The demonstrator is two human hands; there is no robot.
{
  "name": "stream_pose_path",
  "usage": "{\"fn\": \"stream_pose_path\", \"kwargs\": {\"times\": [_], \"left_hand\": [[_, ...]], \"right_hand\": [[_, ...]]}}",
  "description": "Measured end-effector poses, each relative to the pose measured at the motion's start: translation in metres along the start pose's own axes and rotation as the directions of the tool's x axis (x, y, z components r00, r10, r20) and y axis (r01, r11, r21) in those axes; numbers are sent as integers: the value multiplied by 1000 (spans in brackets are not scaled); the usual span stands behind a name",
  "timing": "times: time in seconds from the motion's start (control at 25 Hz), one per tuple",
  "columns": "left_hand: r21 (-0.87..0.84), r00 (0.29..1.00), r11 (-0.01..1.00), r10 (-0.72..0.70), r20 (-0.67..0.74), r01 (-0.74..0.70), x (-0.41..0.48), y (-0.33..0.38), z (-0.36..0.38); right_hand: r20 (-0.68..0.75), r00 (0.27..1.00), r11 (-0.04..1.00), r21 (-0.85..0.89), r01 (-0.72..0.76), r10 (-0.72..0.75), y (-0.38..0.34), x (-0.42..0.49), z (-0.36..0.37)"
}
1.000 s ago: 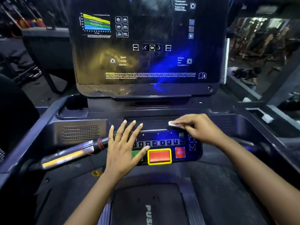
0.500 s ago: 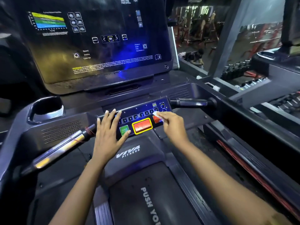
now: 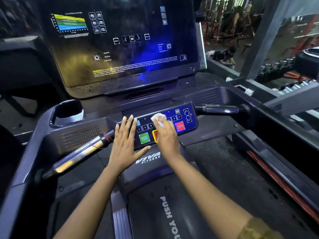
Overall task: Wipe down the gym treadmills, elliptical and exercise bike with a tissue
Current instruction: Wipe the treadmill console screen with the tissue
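Observation:
I stand on a dark treadmill with a large screen console (image 3: pixel 124 44) and a button panel (image 3: pixel 183 118) below it. My right hand (image 3: pixel 166 137) holds a white tissue (image 3: pixel 158 119) under its fingertips and presses it on the middle of the button panel, over the number keys. My left hand (image 3: pixel 126 144) lies flat with straight fingers on the left end of the panel, beside the green quick start button (image 3: pixel 144 138). The red stop button (image 3: pixel 180 126) shows to the right of the tissue.
A chrome left handlebar (image 3: pixel 77 156) runs down to the left, and a short black right handle (image 3: pixel 222 110) sticks out to the right. A cup holder (image 3: pixel 69 112) sits at the left. Another treadmill and dumbbell racks (image 3: pixel 284 87) stand to the right.
My right hand has slid the tissue leftward from the right end of the button panel to its middle. My left hand stays flat on the left end. My view has shifted.

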State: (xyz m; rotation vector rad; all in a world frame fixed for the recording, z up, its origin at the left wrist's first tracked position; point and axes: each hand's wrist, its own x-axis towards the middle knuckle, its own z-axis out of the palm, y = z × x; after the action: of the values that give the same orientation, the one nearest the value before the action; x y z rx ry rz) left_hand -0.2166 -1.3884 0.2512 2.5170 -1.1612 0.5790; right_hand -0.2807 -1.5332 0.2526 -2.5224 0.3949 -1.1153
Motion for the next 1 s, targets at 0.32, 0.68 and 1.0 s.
{"fn": "stream_pose_path", "kwargs": {"times": [0.32, 0.68, 1.0], "left_hand": [[14, 998, 1000, 10, -70, -9, 0, 0, 5], [3, 996, 1000, 15, -89, -15, -1, 0, 7], [15, 998, 1000, 6, -58, -5, -1, 1, 6]], "right_hand": [[-113, 992, 998, 40, -48, 53, 39, 33, -25], [-84, 995, 998, 23, 53, -51, -29, 8, 15], [-234, 938, 966, 90, -240, 255, 56, 33, -29]]}}
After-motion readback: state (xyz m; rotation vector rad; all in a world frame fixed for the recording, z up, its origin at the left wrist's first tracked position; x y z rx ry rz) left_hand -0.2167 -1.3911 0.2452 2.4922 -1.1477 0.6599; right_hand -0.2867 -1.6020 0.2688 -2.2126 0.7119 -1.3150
